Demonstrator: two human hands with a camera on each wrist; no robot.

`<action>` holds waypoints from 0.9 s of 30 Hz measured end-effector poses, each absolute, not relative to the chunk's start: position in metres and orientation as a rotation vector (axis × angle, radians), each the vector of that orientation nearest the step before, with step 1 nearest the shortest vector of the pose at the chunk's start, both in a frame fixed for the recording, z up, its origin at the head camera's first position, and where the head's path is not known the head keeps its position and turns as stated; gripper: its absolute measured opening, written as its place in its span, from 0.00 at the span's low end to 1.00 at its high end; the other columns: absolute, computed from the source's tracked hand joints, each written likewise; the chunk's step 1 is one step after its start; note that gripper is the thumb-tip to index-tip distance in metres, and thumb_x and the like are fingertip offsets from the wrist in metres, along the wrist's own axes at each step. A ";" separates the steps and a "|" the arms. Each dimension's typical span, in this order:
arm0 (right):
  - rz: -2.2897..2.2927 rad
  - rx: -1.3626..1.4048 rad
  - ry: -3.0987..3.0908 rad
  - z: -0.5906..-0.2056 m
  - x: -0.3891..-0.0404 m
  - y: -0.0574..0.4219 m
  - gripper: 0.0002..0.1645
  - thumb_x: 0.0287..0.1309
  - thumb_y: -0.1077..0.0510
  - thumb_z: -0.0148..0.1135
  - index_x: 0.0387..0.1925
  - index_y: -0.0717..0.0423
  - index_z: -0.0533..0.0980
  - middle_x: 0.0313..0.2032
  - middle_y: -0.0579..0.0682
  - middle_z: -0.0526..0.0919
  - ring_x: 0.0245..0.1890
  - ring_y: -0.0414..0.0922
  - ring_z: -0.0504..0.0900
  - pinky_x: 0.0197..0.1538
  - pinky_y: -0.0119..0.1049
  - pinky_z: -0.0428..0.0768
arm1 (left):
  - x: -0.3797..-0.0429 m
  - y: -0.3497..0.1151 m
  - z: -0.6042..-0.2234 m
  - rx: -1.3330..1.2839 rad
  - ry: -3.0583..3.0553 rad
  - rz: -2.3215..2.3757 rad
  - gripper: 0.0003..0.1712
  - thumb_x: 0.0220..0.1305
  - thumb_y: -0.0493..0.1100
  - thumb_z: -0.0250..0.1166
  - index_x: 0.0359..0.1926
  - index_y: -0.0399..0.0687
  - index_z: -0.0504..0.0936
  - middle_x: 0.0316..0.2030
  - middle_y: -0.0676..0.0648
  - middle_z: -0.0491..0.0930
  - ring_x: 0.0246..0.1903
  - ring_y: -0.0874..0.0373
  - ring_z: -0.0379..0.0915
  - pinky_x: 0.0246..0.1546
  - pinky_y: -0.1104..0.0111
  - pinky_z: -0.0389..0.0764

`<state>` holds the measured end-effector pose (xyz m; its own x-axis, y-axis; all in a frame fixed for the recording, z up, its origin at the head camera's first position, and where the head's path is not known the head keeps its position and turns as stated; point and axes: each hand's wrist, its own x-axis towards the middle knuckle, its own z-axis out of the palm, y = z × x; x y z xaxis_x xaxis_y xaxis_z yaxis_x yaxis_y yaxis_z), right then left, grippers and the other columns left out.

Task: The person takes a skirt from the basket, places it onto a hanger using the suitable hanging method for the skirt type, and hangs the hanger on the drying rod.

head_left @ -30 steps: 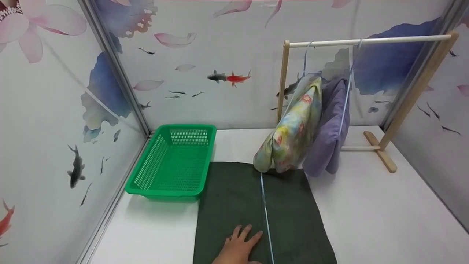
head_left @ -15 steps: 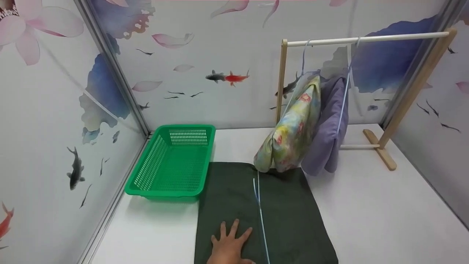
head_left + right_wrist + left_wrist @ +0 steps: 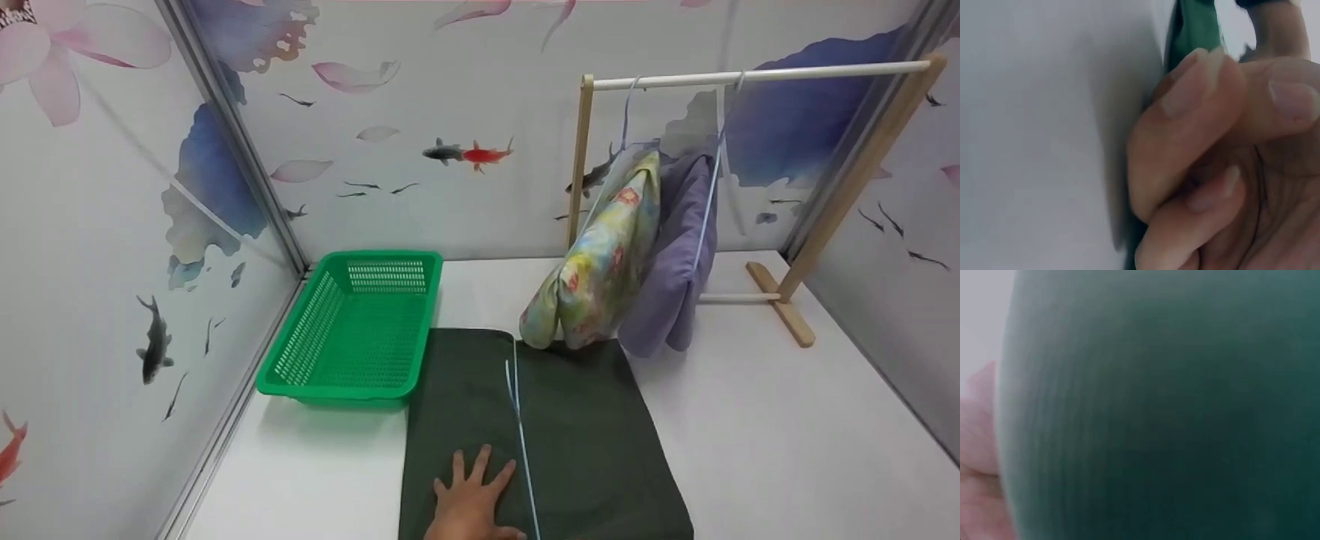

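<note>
My left hand [image 3: 470,499] lies palm down, fingers spread, on a dark green cloth [image 3: 592,450] on the table. Over the cloth runs a thin light-blue hanger [image 3: 523,435], seen nearly edge-on; its near end leaves the head view at the bottom. In the right wrist view my right hand [image 3: 1196,157] has curled fingers, low beside the dark green cloth [image 3: 1197,31]. The head view does not contain that hand, and its grip on the hanger is hidden. A blurred green surface [image 3: 1157,410] fills most of the left wrist view.
A green plastic basket [image 3: 352,330] stands left of the cloth. At the back right, a wooden rack [image 3: 862,180] carries a floral cloth item [image 3: 600,270] and a purple cloth item [image 3: 667,277], hung by light-blue hangers. Printed panels enclose the table.
The light-blue hanger has shifted left over the cloth, and a second thin end now shows beside it. My left hand has slid slightly left and spread its fingers wider.
</note>
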<state>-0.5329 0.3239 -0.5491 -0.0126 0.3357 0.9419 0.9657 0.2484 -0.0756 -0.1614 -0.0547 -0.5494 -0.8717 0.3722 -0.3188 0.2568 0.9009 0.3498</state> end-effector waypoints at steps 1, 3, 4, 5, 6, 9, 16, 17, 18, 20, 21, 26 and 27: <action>-0.774 -1.267 -1.555 -0.565 -0.551 0.337 0.17 0.60 0.55 0.53 0.50 0.51 0.77 0.34 0.48 0.81 0.26 0.43 0.78 0.29 0.35 0.73 | -0.161 -0.054 -0.549 0.465 2.683 0.421 0.54 0.33 0.74 0.65 0.66 0.71 0.61 0.67 0.44 0.52 0.63 0.30 0.41 0.44 0.30 0.53; -0.774 -1.264 -1.556 -0.566 -0.550 0.339 0.16 0.60 0.56 0.53 0.49 0.50 0.78 0.33 0.47 0.81 0.26 0.42 0.77 0.29 0.35 0.73 | -0.161 -0.054 -0.549 0.469 2.676 0.431 0.54 0.33 0.75 0.64 0.66 0.71 0.61 0.67 0.44 0.52 0.63 0.30 0.41 0.44 0.30 0.53; -0.789 -1.263 -1.545 -0.562 -0.545 0.337 0.16 0.62 0.57 0.50 0.48 0.50 0.78 0.33 0.48 0.80 0.27 0.42 0.77 0.30 0.36 0.73 | -0.161 -0.054 -0.548 0.477 2.674 0.437 0.53 0.34 0.74 0.64 0.66 0.71 0.61 0.67 0.43 0.51 0.63 0.30 0.41 0.44 0.30 0.53; -0.802 -1.265 -1.555 -0.563 -0.544 0.337 0.17 0.62 0.57 0.50 0.50 0.49 0.77 0.35 0.47 0.81 0.29 0.42 0.78 0.33 0.36 0.73 | -0.161 -0.054 -0.548 0.480 2.670 0.430 0.53 0.34 0.75 0.64 0.66 0.71 0.60 0.67 0.43 0.51 0.63 0.30 0.41 0.44 0.30 0.53; -0.801 -1.257 -1.560 -0.562 -0.543 0.336 0.17 0.61 0.58 0.50 0.50 0.49 0.77 0.37 0.47 0.81 0.31 0.42 0.78 0.34 0.37 0.74 | -0.162 -0.054 -0.548 0.482 2.669 0.426 0.53 0.34 0.75 0.64 0.66 0.72 0.60 0.68 0.44 0.51 0.63 0.30 0.41 0.44 0.30 0.54; -0.769 -1.230 -1.578 -0.557 -0.537 0.331 0.17 0.61 0.60 0.50 0.50 0.50 0.77 0.38 0.48 0.81 0.32 0.43 0.78 0.35 0.38 0.73 | -0.162 -0.055 -0.548 0.479 2.661 0.434 0.53 0.34 0.75 0.64 0.66 0.72 0.60 0.68 0.43 0.50 0.63 0.30 0.40 0.44 0.30 0.53; -0.646 -1.179 -1.633 -0.519 -0.498 0.302 0.17 0.56 0.61 0.50 0.46 0.51 0.78 0.34 0.51 0.80 0.27 0.44 0.77 0.29 0.37 0.72 | -0.160 -0.053 -0.549 0.466 2.674 0.431 0.55 0.33 0.77 0.63 0.66 0.72 0.60 0.67 0.44 0.50 0.63 0.30 0.40 0.44 0.29 0.53; -0.644 -1.180 -1.637 -0.519 -0.497 0.302 0.18 0.56 0.62 0.50 0.47 0.51 0.78 0.34 0.50 0.80 0.28 0.44 0.77 0.30 0.37 0.72 | -0.160 -0.053 -0.550 0.466 2.680 0.425 0.55 0.33 0.77 0.63 0.66 0.72 0.60 0.67 0.44 0.50 0.63 0.30 0.40 0.44 0.29 0.53; -0.630 -1.174 -1.643 -0.523 -0.500 0.304 0.19 0.56 0.62 0.49 0.47 0.51 0.78 0.35 0.50 0.80 0.28 0.44 0.77 0.30 0.38 0.72 | -0.159 -0.052 -0.550 0.468 2.685 0.415 0.55 0.32 0.77 0.63 0.66 0.72 0.60 0.67 0.44 0.50 0.63 0.30 0.41 0.44 0.30 0.53; -0.667 -1.188 -1.608 -0.536 -0.515 0.314 0.19 0.57 0.63 0.50 0.49 0.52 0.78 0.36 0.51 0.81 0.29 0.45 0.78 0.32 0.39 0.73 | -0.159 -0.052 -0.551 0.469 2.691 0.402 0.55 0.32 0.77 0.63 0.66 0.71 0.60 0.67 0.44 0.51 0.63 0.30 0.41 0.44 0.30 0.54; -0.684 -1.202 -1.573 -0.544 -0.523 0.318 0.19 0.58 0.63 0.50 0.50 0.53 0.77 0.36 0.52 0.81 0.29 0.47 0.78 0.33 0.41 0.74 | -0.159 -0.052 -0.552 0.467 2.691 0.396 0.55 0.32 0.77 0.63 0.66 0.71 0.60 0.67 0.44 0.51 0.63 0.30 0.41 0.44 0.30 0.54; -0.661 -1.195 -1.568 -0.534 -0.515 0.313 0.18 0.60 0.62 0.48 0.48 0.52 0.78 0.34 0.52 0.80 0.26 0.46 0.76 0.29 0.39 0.72 | -0.160 -0.053 -0.553 0.454 2.683 0.404 0.55 0.33 0.77 0.62 0.66 0.72 0.60 0.67 0.44 0.50 0.63 0.31 0.40 0.44 0.29 0.53; -0.648 -1.195 -1.574 -0.532 -0.514 0.312 0.17 0.60 0.62 0.47 0.47 0.52 0.78 0.33 0.52 0.80 0.25 0.46 0.76 0.28 0.39 0.72 | -0.160 -0.053 -0.553 0.451 2.680 0.409 0.55 0.33 0.77 0.62 0.66 0.72 0.59 0.67 0.44 0.50 0.63 0.31 0.40 0.44 0.29 0.52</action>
